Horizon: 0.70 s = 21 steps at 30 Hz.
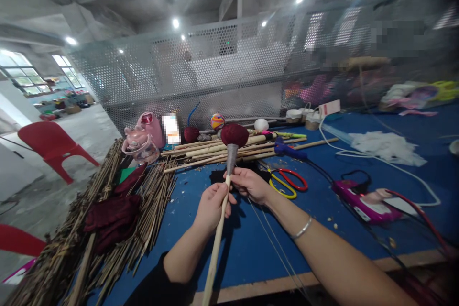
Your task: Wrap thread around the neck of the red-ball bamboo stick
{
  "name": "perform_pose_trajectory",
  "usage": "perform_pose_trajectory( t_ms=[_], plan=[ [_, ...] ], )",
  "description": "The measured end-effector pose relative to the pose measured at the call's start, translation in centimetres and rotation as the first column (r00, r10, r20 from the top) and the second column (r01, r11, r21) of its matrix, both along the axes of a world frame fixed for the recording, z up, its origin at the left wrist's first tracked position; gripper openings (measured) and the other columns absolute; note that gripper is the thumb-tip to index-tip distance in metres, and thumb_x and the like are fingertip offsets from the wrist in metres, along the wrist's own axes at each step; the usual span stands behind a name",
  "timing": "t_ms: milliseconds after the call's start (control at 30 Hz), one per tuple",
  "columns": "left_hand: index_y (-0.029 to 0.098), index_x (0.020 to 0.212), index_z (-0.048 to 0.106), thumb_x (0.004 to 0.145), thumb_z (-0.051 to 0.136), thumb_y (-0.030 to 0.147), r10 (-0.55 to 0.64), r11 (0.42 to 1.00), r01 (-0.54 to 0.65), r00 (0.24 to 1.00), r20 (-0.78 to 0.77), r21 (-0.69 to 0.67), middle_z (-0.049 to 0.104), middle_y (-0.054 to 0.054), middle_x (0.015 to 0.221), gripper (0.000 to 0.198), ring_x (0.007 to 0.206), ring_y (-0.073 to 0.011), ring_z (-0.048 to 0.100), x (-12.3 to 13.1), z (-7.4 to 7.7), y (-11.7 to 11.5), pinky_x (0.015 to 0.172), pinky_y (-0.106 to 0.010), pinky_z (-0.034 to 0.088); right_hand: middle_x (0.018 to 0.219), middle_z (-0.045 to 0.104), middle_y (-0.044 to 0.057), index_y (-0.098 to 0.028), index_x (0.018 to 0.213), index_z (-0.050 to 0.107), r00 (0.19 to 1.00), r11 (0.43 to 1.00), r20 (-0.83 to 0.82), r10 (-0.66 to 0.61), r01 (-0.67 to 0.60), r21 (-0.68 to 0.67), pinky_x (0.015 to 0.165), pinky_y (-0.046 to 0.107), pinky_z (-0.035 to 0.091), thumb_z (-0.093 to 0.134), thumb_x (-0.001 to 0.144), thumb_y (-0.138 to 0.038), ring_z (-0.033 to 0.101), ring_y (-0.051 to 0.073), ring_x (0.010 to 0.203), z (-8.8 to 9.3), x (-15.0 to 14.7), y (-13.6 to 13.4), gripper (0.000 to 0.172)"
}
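Note:
My left hand [212,205] is closed round a pale peeled stick [218,239], which stands tilted over the front of the blue table [251,258]. A dark red fabric ball [234,135] tops the stick, with grey thread [232,155] wound round the neck below it. My right hand [249,184] pinches at the lower end of the winding, against the stick. Loose thread [274,234] hangs from there to the table's front edge; how the fingers hold it is partly hidden.
Bundles of thin twigs [150,210] with dark red cloth [114,217] lie left. Behind are pale sticks [211,150], yellow and red-handled scissors [287,184] and a blue glue gun [290,149]. A purple power strip [369,201] and cables are right. Perforated metal panels [201,67] stand behind.

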<state>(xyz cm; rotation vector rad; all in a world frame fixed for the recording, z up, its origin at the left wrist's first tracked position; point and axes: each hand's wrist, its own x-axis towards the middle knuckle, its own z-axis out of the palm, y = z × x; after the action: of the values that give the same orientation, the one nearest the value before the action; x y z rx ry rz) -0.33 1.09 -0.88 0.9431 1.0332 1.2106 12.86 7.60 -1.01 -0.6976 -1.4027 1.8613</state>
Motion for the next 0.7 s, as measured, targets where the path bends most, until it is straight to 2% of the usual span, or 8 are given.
perform_pose_trajectory(
  t_ms=[100, 200, 267, 333, 400, 533, 600, 700],
  plan=[
    [0.014, 0.078, 0.052, 0.071, 0.054, 0.053, -0.020, 1.000, 0.019, 1.000, -0.018, -0.013, 0.055, 0.003, 0.051, 0.039, 0.030, -0.0047, 0.039, -0.15, -0.14, 0.04, 0.031, -0.017, 0.024, 0.050, 0.045, -0.007, -0.013, 0.084, 0.053, 1.000, 1.000, -0.003, -0.018, 0.018, -0.001, 0.034, 0.019, 0.006, 0.063, 0.070, -0.042, 0.016, 0.001, 0.034, -0.29, -0.11, 0.07, 0.033],
    [0.015, 0.072, 0.050, 0.068, 0.062, 0.047, 0.138, 0.989, -0.126, 0.974, -0.178, 0.076, 0.049, 0.006, 0.048, 0.034, 0.035, -0.0039, 0.040, -0.12, -0.48, 0.04, 0.035, -0.016, 0.028, 0.042, 0.034, -0.010, -0.013, 0.077, 0.053, 0.998, 0.999, 0.051, -0.040, 0.039, 0.026, 0.033, 0.020, 0.007, 0.063, 0.071, -0.041, 0.017, 0.002, 0.032, -0.52, -0.40, 0.05, 0.030],
    [0.015, 0.068, 0.049, 0.065, 0.066, 0.043, 0.204, 0.977, -0.180, 0.942, -0.268, 0.113, 0.047, 0.006, 0.046, 0.033, 0.036, -0.0040, 0.042, -0.06, -0.53, 0.03, 0.037, -0.016, 0.030, 0.042, 0.033, -0.010, -0.012, 0.075, 0.052, 0.995, 0.998, 0.085, -0.046, 0.043, 0.039, 0.033, 0.020, 0.008, 0.063, 0.071, -0.041, 0.020, 0.002, 0.033, -0.49, -0.55, -0.06, 0.030],
    [0.015, 0.067, 0.049, 0.066, 0.064, 0.045, 0.176, 0.984, -0.164, 0.945, -0.275, 0.066, 0.050, 0.004, 0.046, 0.034, 0.035, -0.0052, 0.043, -0.02, -0.38, 0.02, 0.036, -0.016, 0.030, 0.041, 0.032, -0.010, -0.012, 0.076, 0.053, 0.996, 0.999, 0.086, -0.037, 0.034, 0.040, 0.033, 0.019, 0.008, 0.062, 0.072, -0.041, 0.020, 0.002, 0.032, -0.34, -0.58, -0.21, 0.031],
    [0.015, 0.069, 0.048, 0.069, 0.060, 0.049, 0.111, 0.994, -0.108, 0.974, -0.197, 0.024, 0.054, 0.002, 0.049, 0.036, 0.033, -0.0057, 0.043, -0.01, -0.14, 0.01, 0.034, -0.017, 0.029, 0.041, 0.031, -0.011, -0.012, 0.082, 0.054, 0.999, 1.000, 0.042, -0.017, 0.016, 0.016, 0.034, 0.019, 0.007, 0.062, 0.072, -0.041, 0.018, 0.002, 0.032, -0.17, -0.51, -0.34, 0.031],
    [0.014, 0.075, 0.051, 0.071, 0.054, 0.053, -0.029, 1.000, 0.029, 0.998, -0.057, -0.008, 0.058, 0.001, 0.054, 0.039, 0.033, -0.0051, 0.042, -0.13, 0.03, 0.03, 0.034, -0.017, 0.029, 0.053, 0.047, -0.006, -0.013, 0.084, 0.053, 1.000, 1.000, -0.029, 0.007, -0.008, -0.021, 0.034, 0.019, 0.007, 0.064, 0.070, -0.041, 0.020, 0.000, 0.034, -0.26, -0.41, -0.31, 0.033],
    [0.014, 0.075, 0.052, 0.071, 0.055, 0.052, -0.012, 1.000, 0.013, 0.993, -0.118, 0.006, 0.057, 0.001, 0.054, 0.039, 0.035, -0.0051, 0.043, -0.23, -0.18, 0.05, 0.035, -0.017, 0.029, 0.052, 0.047, -0.006, -0.012, 0.078, 0.052, 1.000, 1.000, 0.000, -0.014, 0.014, -0.004, 0.033, 0.019, 0.008, 0.064, 0.069, -0.041, 0.021, 0.000, 0.033, -0.52, -0.53, -0.19, 0.033],
    [0.014, 0.068, 0.052, 0.067, 0.062, 0.047, 0.126, 0.989, -0.097, 0.944, -0.307, 0.108, 0.050, 0.005, 0.047, 0.035, 0.036, -0.0041, 0.041, -0.34, -0.62, 0.13, 0.037, -0.016, 0.029, 0.044, 0.039, -0.008, -0.012, 0.072, 0.051, 0.997, 0.998, 0.054, -0.058, 0.058, 0.008, 0.033, 0.019, 0.010, 0.065, 0.068, -0.041, 0.022, 0.001, 0.032, -0.68, -0.79, -0.11, 0.033]
  ],
)
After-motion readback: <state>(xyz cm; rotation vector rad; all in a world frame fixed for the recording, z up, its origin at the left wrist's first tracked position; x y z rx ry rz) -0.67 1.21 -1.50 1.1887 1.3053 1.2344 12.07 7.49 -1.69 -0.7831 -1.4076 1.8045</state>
